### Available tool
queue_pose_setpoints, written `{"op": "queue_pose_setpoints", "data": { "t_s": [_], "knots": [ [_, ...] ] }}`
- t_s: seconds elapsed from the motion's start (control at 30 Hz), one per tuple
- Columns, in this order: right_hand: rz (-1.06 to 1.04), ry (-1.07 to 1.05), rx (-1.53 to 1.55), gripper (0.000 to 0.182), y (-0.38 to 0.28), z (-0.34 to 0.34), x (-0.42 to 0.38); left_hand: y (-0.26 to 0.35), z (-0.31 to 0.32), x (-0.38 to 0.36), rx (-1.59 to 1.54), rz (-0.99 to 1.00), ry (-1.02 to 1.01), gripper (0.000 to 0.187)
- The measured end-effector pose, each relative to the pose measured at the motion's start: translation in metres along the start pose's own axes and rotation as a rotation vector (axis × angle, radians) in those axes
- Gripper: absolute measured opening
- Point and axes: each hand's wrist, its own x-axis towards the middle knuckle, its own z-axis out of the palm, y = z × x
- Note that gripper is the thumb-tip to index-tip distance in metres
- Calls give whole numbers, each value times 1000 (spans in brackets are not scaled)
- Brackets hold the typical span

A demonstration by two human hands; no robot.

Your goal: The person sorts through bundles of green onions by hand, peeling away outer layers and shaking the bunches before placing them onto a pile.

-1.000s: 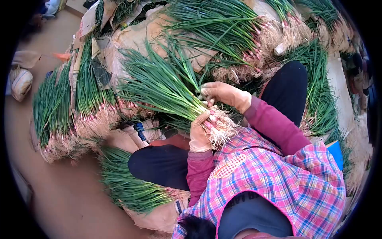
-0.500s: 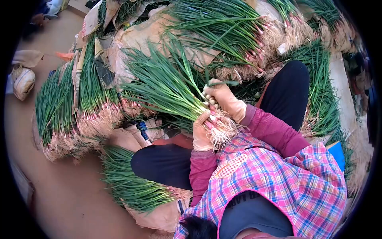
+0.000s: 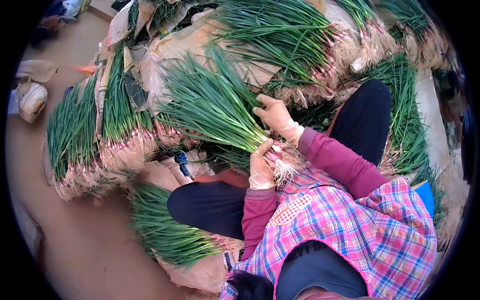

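A bunch of spring onions (image 3: pixel 220 107) lies slanted across my lap, green leaves to the upper left and pale roots to the lower right. My left hand (image 3: pixel 262 167), in a pale glove, is closed around its lower stems just beside the pinkish-white bulbs (image 3: pixel 273 155). Above it, my right hand (image 3: pixel 277 117), gloved likewise, is at the right edge of the leaves. Its bent fingertips are apart and seem to touch the outer leaves, with nothing visible held between them. The far side of the bunch is hidden.
More spring onions (image 3: pixel 280 35) are piled at the back on brown sheets (image 3: pixel 187 42). Stacked bunches (image 3: pixel 75 132) stand at the left, and another bunch (image 3: pixel 170 230) lies near my left knee (image 3: pixel 200 205). Loose green leaves (image 3: pixel 400 105) lie beyond my right knee (image 3: pixel 362 117).
My right hand has moved up from the stems to the leaves, and its fingers have spread from a pinch. My left hand keeps its grip on the bunch.
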Motion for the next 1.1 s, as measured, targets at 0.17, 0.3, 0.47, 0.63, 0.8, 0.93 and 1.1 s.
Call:
{"op": "queue_pose_setpoints", "data": {
  "t_s": [0.17,0.3,0.47,0.63,0.8,0.93,1.1],
  "knots": [
    [399,40,498,15,5,-2,-18,-8,8,5,-157,63,10,21],
    [818,-44,983,9,8,-13,-20,2,19,-7,-182,37,-64,19],
    [761,127,1442,13,55,-28,9,0,18,-8,-236,64,-138,20],
    [544,-732,175,24,125,-75,5,-2,5,-3,-97,-2,-19,21],
    [-35,-295,-790,21,29,-75,-24,-22,-15,23,84,1,119,19],
    [-380,-201,-256,16,-34,-19,20,-22,-11,21,40,9,46,15],
    [-122,-340,-452,25,-45,57,91,-22,-8,19,29,31,86,16]
  ]
}}
